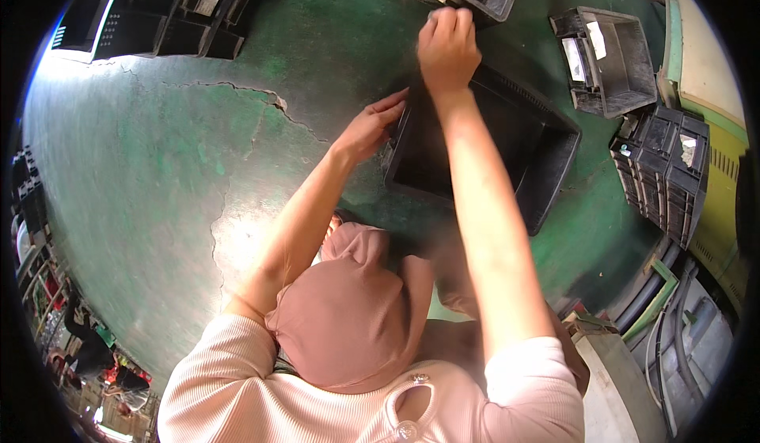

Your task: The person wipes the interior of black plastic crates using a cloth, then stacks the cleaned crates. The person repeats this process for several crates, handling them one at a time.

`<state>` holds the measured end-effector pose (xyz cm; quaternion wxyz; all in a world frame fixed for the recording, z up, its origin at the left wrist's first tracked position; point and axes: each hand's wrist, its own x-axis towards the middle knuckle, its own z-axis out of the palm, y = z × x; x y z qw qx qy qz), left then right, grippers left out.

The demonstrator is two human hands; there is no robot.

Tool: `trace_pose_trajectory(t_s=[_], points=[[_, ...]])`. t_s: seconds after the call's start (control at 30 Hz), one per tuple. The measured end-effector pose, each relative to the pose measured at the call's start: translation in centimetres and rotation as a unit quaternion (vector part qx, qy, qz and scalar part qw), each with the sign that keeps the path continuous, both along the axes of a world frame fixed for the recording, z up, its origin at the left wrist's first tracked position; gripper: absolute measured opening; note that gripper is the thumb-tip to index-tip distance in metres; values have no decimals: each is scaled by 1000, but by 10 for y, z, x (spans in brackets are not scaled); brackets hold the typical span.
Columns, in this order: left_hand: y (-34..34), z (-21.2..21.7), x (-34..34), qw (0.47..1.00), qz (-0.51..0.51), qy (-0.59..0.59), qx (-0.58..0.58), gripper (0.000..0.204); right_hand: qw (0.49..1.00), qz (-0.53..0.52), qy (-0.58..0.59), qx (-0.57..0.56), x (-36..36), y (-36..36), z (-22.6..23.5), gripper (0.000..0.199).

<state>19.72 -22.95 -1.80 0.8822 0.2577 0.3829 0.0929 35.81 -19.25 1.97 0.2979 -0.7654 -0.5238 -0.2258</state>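
Note:
A black plastic bin point(562, 162) lies on the floor in front of me, its inside facing up. My left hand point(367, 132) is at the bin's left end, fingers stretched out along the outer side and seeming to touch it. My right hand point(449, 51) is closed, fingers curled, over the far left corner of that bin. It sits just by the near edge of a second black bin point(499, 3) farther off. What the right fingers hold, if anything, is hidden. My right forearm crosses over the nearer bin and covers part of its inside.
Another black bin point(625, 55) with pale labels sits at the right, beyond a stack of black crates point(661, 174). More black crates point(166, 23) stand at the far left. A cracked green floor point(150, 174) stretches between. Cables point(673, 340) run at the lower right.

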Motion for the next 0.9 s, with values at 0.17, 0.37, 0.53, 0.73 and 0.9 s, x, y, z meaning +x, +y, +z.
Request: trace_pose_trajectory(t_s=[0.17,0.37,0.53,0.73,0.9], points=[[0,-7,-10,998,39,-43,4,45,986,35,153,-48,-51,-56,-4,12],[2,-9,-10,996,70,-52,-12,46,980,111,156,-62,-79,-96,-2,13],[5,0,14,996,-61,-27,66,49,988,-31,153,0,23,-10,8,10],[23,36,18,949,-98,170,247,62,960,175,202,-89,-91,-142,25,10],[4,42,52,856,-103,293,413,56,960,162,177,-147,-75,-196,9,15]])
